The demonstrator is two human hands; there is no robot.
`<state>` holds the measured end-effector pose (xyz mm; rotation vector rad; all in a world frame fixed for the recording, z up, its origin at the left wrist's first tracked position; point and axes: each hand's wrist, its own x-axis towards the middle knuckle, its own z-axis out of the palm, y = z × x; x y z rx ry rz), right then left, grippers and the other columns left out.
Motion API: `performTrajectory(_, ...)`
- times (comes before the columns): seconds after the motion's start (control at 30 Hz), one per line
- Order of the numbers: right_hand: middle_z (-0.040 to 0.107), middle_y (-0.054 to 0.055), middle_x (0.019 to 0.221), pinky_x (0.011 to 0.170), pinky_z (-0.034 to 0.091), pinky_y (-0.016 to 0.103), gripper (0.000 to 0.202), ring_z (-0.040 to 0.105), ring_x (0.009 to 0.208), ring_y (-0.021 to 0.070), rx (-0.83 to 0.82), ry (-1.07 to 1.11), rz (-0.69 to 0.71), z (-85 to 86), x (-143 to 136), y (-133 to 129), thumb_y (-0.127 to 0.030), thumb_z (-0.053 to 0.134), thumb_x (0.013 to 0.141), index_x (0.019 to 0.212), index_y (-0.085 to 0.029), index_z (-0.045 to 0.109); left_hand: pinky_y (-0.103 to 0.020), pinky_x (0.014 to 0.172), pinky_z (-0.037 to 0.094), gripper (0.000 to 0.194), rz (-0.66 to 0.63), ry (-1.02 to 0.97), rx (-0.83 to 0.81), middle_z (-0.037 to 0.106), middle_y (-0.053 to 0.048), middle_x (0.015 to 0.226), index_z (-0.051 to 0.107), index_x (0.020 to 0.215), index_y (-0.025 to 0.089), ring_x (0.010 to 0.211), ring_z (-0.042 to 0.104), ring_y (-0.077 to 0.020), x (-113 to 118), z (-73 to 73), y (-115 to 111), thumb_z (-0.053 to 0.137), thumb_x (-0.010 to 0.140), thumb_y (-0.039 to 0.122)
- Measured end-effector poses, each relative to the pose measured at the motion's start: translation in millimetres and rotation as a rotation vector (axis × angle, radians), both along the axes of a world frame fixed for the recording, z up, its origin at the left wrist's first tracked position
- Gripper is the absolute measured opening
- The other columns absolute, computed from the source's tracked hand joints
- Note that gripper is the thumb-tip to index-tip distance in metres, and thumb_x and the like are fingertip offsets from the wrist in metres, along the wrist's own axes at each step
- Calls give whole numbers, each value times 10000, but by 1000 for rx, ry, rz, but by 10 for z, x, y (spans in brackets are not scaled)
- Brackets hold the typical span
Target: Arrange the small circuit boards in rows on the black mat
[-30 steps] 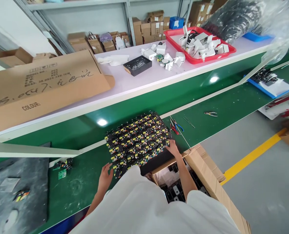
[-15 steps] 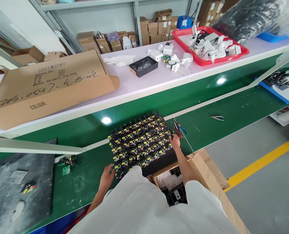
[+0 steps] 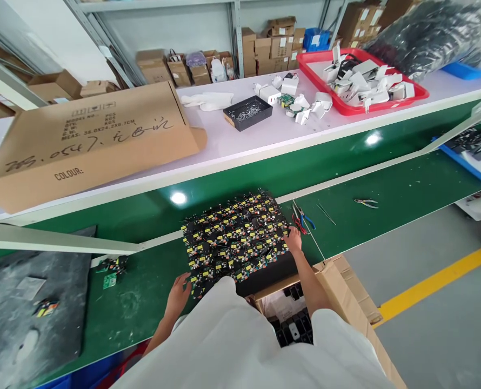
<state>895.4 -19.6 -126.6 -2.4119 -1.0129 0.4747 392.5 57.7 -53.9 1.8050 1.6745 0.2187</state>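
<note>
A black foam-like tray lies on the green bench in front of me, covered with rows of small circuit boards bearing yellow-topped parts. My left hand is at the tray's near left side, fingers curled against its edge. On the opposite side, my right hand grips the right edge, its fingertips partly hidden among the boards. My shirt covers part of the tray's near side. Just beyond my right hand lie pliers with red and blue handles.
An open carton with black adapter housings stands close by my right arm. Tweezers and cutters lie farther right. A raised shelf holds a large carton, a black screw tray and a red tray. A dark mat is at left.
The view has shifted slightly, so the shelf and tools appear a little farther right. Both hands stay at the tray's sides, and the tray shows no clear movement on the bench.
</note>
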Motion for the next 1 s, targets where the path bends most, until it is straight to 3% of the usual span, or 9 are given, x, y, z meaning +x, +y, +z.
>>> performTrajectory(0.17, 590, 87, 1235, 961, 498, 481, 338, 585, 1115, 244, 113, 35, -78, -26, -54, -3, -375, 617, 945, 1207, -163, 586, -381, 864, 552, 274, -1, 16, -19, 627, -82, 1170, 603, 1158, 139, 939, 640, -160, -9, -7, -2, 589, 947, 313)
performTrajectory(0.3, 568, 94, 1271, 976, 486, 493, 359, 567, 1146, 255, 204, 50, -219, 9, -98, -135, -380, 612, 947, 1233, -168, 570, -385, 871, 549, 275, -8, 25, -22, 614, -87, 1193, 597, 1165, 141, 960, 634, -166, -21, -17, 30, 582, 950, 313)
performTrajectory(0.4, 582, 90, 1241, 959, 496, 471, 332, 577, 1121, 242, 270, 69, -301, 88, -327, -339, -391, 589, 960, 1206, -168, 580, -390, 870, 548, 288, -18, 16, -17, 615, -87, 1184, 592, 1168, 137, 965, 633, -170, -38, -9, 53, 581, 951, 326)
performTrajectory(0.47, 617, 78, 1159, 907, 521, 429, 306, 609, 1036, 213, 308, 108, -297, 155, -644, -484, -410, 569, 969, 1143, -161, 603, -388, 862, 549, 293, -11, 4, -9, 621, -84, 1162, 593, 1162, 135, 948, 636, -168, -71, 6, 35, 580, 951, 338)
performTrajectory(0.57, 667, 42, 954, 793, 547, 353, 322, 644, 843, 159, 333, 213, -162, 244, -1294, -666, -461, 545, 976, 983, -153, 639, -389, 866, 549, 299, 33, -30, 9, 627, -83, 1157, 600, 1156, 137, 948, 638, -167, -173, 9, -88, 579, 951, 354)
performTrajectory(0.73, 687, 8, 749, 650, 542, 285, 423, 647, 647, 126, 281, 387, 263, 349, -2242, -795, -539, 511, 965, 851, -158, 655, -394, 878, 547, 300, 195, -104, 22, 629, -85, 1173, 607, 1159, 142, 970, 640, -171, -467, -119, -445, 586, 948, 354)
performTrajectory(0.87, 709, 34, 762, 664, 544, 306, 460, 670, 671, 156, 204, 425, 530, 466, -2669, -679, -570, 460, 957, 841, -171, 658, -398, 884, 545, 291, 339, -141, 11, 618, -86, 1188, 603, 1165, 147, 993, 631, -177, -808, -239, -715, 586, 948, 341)
performTrajectory(1.0, 718, 55, 815, 691, 544, 321, 449, 672, 703, 166, 140, 413, 685, 589, -2982, -454, -545, 431, 957, 874, -174, 669, -397, 878, 548, 312, 436, -152, 2, 606, -91, 1209, 585, 1202, 151, 1002, 627, -181, -1199, -293, -917, 579, 953, 339)
